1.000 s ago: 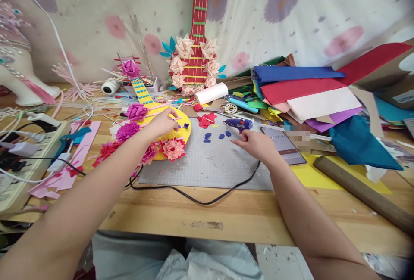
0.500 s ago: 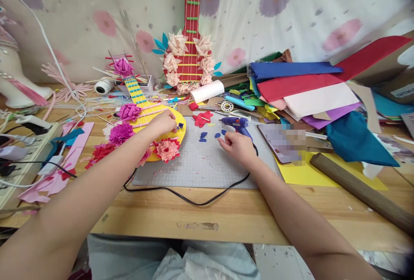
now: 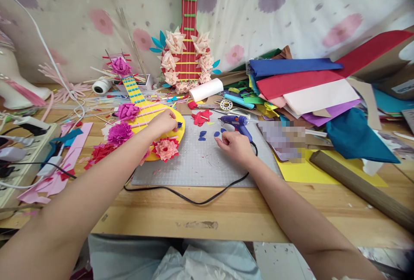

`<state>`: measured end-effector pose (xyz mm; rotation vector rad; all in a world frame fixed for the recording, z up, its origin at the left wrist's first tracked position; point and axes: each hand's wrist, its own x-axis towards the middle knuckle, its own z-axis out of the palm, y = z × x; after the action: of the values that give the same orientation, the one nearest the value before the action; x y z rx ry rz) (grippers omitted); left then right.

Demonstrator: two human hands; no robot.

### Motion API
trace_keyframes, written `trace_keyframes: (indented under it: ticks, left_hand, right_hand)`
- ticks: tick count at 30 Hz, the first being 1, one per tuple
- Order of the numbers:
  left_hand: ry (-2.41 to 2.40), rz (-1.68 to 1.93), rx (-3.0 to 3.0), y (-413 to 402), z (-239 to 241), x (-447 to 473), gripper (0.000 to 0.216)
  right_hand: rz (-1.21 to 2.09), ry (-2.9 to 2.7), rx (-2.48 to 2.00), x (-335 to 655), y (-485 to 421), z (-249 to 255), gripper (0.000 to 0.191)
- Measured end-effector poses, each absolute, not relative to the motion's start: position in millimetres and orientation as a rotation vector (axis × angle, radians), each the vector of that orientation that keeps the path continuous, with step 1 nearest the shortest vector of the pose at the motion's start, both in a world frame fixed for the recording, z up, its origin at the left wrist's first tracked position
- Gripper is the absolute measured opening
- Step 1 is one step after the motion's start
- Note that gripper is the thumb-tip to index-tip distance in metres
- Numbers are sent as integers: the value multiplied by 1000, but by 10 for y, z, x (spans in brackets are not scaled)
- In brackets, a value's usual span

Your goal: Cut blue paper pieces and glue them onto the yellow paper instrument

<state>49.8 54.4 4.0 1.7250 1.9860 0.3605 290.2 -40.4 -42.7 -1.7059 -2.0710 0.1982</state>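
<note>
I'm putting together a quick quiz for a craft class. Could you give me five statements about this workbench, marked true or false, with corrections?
1. The left hand is over the body of the yellow guitar model. True.
2. The red guitar model is edged with pale peach flowers. True.
3. The right hand is touching the red guitar model. False: it is over the grey cutting mat, beside the blue glue gun.
4. The dark blue petals lie on the yellow paper. False: they lie on the grey cutting mat.
5. A black cord curves across the wooden table. True.
</note>
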Motion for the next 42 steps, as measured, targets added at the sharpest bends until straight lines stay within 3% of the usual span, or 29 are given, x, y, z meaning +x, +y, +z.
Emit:
trace_keyframes:
  ticks: [6,12,20,42]
  left_hand:
    - [1953,179,1846,521,60,503,45]
    - [1847,191,1849,449,215,504,32]
    - [1750,173,2053,348,219,406,53]
    - [2082,210,2101,247,163,649,49]
  right_hand:
    - [168,-2056,-1708,2922,-391,-456,34]
    - [144,-2046,-1709,2936,-380,-464,35]
    - [159,-2047,-1728,2942,-373,-480,35]
    - [179,-2048,-1695,2941,-385,-473,34]
